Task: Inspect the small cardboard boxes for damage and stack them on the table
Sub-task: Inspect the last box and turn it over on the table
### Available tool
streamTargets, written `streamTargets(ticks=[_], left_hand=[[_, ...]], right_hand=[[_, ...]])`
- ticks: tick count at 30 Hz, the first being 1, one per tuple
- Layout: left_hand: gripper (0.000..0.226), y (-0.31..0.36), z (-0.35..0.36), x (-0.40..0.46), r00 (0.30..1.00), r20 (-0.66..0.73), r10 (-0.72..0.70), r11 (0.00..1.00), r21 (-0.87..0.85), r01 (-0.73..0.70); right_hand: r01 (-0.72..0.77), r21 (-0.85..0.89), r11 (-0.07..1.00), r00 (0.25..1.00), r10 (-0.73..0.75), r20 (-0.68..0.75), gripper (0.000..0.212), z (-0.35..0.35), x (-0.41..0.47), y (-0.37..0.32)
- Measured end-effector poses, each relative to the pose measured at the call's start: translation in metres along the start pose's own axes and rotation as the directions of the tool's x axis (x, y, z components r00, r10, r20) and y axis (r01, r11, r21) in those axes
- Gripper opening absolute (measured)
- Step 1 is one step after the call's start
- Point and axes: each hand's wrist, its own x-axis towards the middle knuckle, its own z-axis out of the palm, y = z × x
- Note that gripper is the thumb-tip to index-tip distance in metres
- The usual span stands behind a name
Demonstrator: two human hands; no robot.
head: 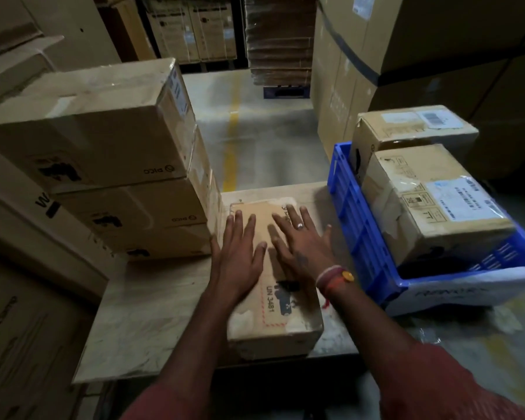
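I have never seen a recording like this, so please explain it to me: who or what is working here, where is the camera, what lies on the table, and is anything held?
No machine works here: a person does, with bare hands. The single camera sits on the person's head and looks forward and down. Both the left hand and the right hand lie flat, fingers straight, on a small cardboard box on the table. Nothing is gripped. To the left stands a stack of boxes. On the right, a blue crate holds two more boxes.
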Motion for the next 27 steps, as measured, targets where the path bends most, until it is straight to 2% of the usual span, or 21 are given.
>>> streamTargets(ticks=[5, 11, 13, 18, 21, 23, 25, 27], left_hand=[[0.065, -0.005, 0.009, 0.005, 0.997, 0.078, 0.008, 1.0, 0.017, -0.009], [0.064, 0.003, 0.004, 0.0, 0.999, -0.019, 0.029, 0.998, 0.056, -0.028], [0.061, 0.005, 0.007, -0.002, 0.999, -0.038, 0.035, 0.998, 0.053, -0.033], [0.057, 0.004, 0.015, -0.001, 1.0, 0.023, -0.002, 1.0, -0.008, 0.003], [0.062, 0.001, 0.014, -0.004, 0.999, -0.036, -0.018, 0.991, -0.133, 0.013], [0.068, -0.002, 0.013, -0.008, 0.993, -0.086, -0.079, 0.957, -0.285, 0.051], [0.074, -0.008, 0.013, -0.016, 0.982, -0.056, -0.182, 0.88, -0.455, 0.137], [0.076, -0.012, 0.013, -0.026, 0.966, 0.044, -0.253, 0.746, -0.627, 0.224]], right_hand=[[0.011, -0.001, 1.0, 1.0, -0.011, -0.021, 0.06, 0.021, 0.002, -0.008], [-0.003, -0.048, 0.999, 0.999, 0.005, 0.034, 0.06, 0.016, 0.006, -0.009], [-0.044, -0.013, 0.999, 0.999, 0.045, 0.031, 0.059, 0.02, -0.001, -0.01], [-0.105, 0.078, 0.991, 0.994, 0.105, 0.009, 0.06, 0.033, -0.019, -0.009], [-0.089, 0.11, 0.99, 0.996, 0.09, -0.009, 0.06, 0.033, -0.016, -0.009], [-0.087, 0.128, 0.988, 0.996, 0.089, -0.01, 0.061, 0.032, -0.018, -0.008], [-0.083, 0.147, 0.986, 0.996, 0.087, -0.022, 0.061, 0.032, -0.021, -0.006], [-0.052, 0.177, 0.983, 0.997, 0.06, -0.038, 0.064, 0.033, -0.022, -0.002]])
